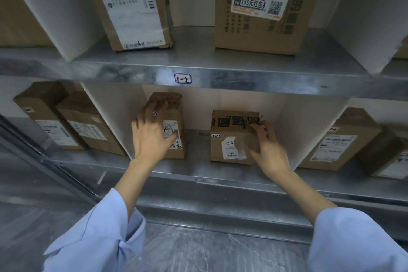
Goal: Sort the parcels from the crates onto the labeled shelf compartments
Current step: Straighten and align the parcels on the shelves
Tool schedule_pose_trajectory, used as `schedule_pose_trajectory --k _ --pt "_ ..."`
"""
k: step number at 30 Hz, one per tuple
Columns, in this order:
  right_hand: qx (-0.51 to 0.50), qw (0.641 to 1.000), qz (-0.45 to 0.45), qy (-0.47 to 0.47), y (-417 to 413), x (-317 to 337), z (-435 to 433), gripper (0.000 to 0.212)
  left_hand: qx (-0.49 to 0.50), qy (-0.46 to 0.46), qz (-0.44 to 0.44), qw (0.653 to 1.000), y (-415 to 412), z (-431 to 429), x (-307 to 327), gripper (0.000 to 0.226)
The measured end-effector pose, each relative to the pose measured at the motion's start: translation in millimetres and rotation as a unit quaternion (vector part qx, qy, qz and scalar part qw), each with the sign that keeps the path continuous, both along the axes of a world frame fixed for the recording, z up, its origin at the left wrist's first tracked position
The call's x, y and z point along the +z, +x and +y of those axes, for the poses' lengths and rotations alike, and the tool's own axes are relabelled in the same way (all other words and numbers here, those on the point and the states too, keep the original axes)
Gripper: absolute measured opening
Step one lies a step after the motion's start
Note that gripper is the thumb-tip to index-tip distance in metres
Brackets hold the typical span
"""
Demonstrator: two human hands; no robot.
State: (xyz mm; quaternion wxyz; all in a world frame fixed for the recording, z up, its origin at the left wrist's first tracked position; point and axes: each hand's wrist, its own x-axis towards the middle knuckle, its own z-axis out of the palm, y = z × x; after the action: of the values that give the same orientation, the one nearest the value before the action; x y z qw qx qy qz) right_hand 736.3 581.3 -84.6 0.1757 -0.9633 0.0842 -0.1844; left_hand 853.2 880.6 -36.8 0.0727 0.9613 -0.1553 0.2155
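The tall parcel (176,115) stands on end in the middle compartment of the lower shelf (196,150), its long axis vertical and its labelled face turned out toward the viewer. Well apart from it on the right, in the same compartment, the squat parcel (227,139) sits flat, close to cubic, with its printed side up and a torn white label and a small "2-2" sticker (216,136) on the front. That makes two parcels here, one under each hand. The left hand (152,137) lies flat against the front of the tall parcel, fingers spread wide and reaching to its top edge, thumb resting on the label. The right hand (269,154) holds the squat parcel at its right side – fingers bent over the upper right corner, thumb on the front face, though motion blur softens the detail. Both forearms reach forward and up out of light blue sleeves (99,232). On the metal edge above the compartment a tag reads "1-2" (182,78). Two more parcels stand in the left compartment (88,126), two in the right compartment (340,139), and two larger ones on the upper shelf (260,17) – eight in all, separated by white dividers (106,112).
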Motion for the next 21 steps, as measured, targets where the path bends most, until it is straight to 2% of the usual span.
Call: schedule_pose_trajectory --k 5,9,13,21 --pt "0.002 0.999 0.017 -0.038 -9 23 7 0.064 0.016 0.01 -0.011 1.0 -20 6 15 0.064" --pt "0.009 0.996 0.016 -0.09 -18 49 18 0.06 0.003 0.011 -0.044 0.999 -43 15 29 0.06" --pt "0.021 0.991 0.015 -0.131 -33 76 33 0.07 -0.027 0.003 -0.053 0.998 -69 22 50 0.065" --pt "0.072 0.984 -0.062 -0.149 -77 147 62 0.069 -0.049 -0.018 -0.118 0.992 -125 30 118 0.064"
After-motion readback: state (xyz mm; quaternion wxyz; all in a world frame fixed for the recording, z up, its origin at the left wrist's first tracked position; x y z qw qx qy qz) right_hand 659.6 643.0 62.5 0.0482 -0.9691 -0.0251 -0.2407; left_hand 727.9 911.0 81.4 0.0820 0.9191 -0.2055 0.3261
